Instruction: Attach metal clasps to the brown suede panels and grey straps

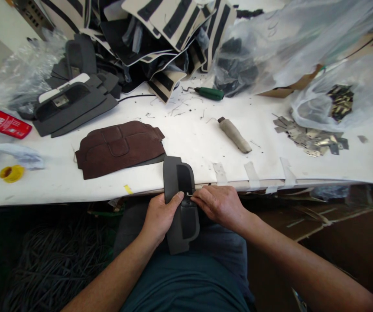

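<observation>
A dark grey flap panel (pixel 173 221) with a black inset stands lengthwise over my lap, its far end overlapping the table edge. My left hand (pixel 160 216) grips its left side, thumb pressed on the front near the middle. From the right, my right hand (pixel 220 203) closes in a pinch at the panel's middle. Small pale bits show at those fingertips, too small to name. Beyond the panel's far end lies a brown leather panel (pixel 124 147) with a stitched tab, flat on the white table (pixel 189 130).
Grey panels (pixel 79 108) with metal plates are stacked at left, near a red bottle (pixel 4 122) and a yellow cap (pixel 11 173). A green-handled hook (pixel 209 93) and a wrapped tool (pixel 235 135) lie mid-table. Loose metal plates (pixel 312 136) and a plastic bag of clips (pixel 340 102) are right.
</observation>
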Demonstrator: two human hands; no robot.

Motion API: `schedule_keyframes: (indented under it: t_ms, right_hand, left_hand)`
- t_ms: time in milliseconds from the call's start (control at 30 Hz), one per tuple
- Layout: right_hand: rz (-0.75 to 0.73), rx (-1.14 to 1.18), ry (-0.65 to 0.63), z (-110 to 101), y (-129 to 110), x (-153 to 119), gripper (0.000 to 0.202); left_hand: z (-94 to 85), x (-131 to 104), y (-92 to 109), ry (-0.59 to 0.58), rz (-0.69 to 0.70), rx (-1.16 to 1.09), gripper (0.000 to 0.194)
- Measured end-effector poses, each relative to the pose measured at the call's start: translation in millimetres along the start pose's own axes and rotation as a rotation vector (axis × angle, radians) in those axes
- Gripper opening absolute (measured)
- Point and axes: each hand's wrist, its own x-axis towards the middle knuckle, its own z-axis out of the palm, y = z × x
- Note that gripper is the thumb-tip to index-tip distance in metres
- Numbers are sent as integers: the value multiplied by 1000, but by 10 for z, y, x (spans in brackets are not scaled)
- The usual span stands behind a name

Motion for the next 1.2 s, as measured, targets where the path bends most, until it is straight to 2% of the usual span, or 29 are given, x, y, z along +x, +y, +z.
schedule_keyframes:
  t_ms: [133, 267, 500, 767, 967, 1067, 1200]
  right_hand:
    - [0, -5, 18, 14, 14, 23, 31]
    - [-25, -11, 9, 5, 31, 37, 32]
    - [20, -44, 21, 51, 13, 31, 34]
    - [48, 79, -15, 25, 44, 67, 30]
    - [-70, -29, -177, -99, 122, 176, 29]
    - [-128, -88, -165, -106, 153, 186, 26]
    - [-235, -111, -72, -30, 197, 132, 30]
  left_hand:
    - [4, -8, 21, -37, 19, -31, 45]
    - [11, 8, 11, -17, 27, -17, 42]
    - [19, 22, 24, 34, 19, 46, 37]
    - [25, 13, 42, 35, 28, 93, 37]
    - [7, 4, 68, 51, 55, 150, 33]
    - [-7, 8, 58, 45, 58, 153, 33]
    - [-22, 14, 36, 24, 50, 128, 34]
